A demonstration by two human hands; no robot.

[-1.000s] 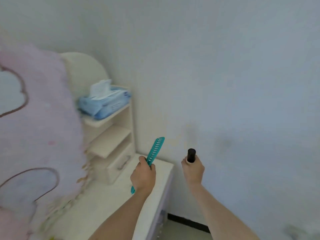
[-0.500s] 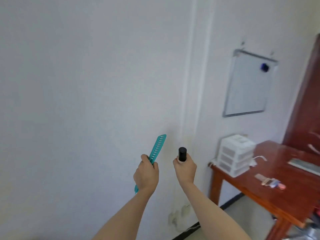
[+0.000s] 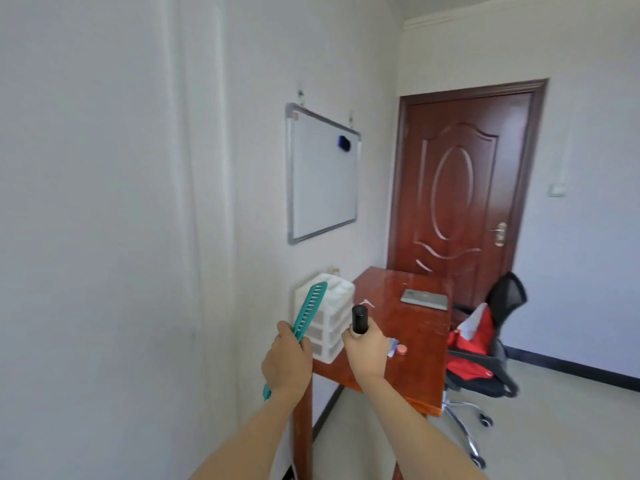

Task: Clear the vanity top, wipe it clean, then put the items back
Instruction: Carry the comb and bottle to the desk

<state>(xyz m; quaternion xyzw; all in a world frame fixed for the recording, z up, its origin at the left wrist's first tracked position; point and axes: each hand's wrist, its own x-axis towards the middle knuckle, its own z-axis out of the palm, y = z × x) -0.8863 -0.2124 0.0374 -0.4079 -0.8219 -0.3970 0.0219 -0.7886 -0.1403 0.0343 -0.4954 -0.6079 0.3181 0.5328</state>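
My left hand is closed around the handle of a teal comb, whose toothed end points up and to the right. My right hand grips a small bottle with a black cap, held upright. Both hands are raised in front of me, over the near corner of a red-brown wooden desk. The vanity is out of view.
On the desk stand a white drawer organiser, a grey flat device and small items near my right hand. A black office chair with red cloth sits right of the desk. A whiteboard hangs on the wall; a brown door is behind.
The view has swung right, away from the vanity and along the wall to the wooden desk, chair and door. Both hands keep the comb and bottle in the same grip.
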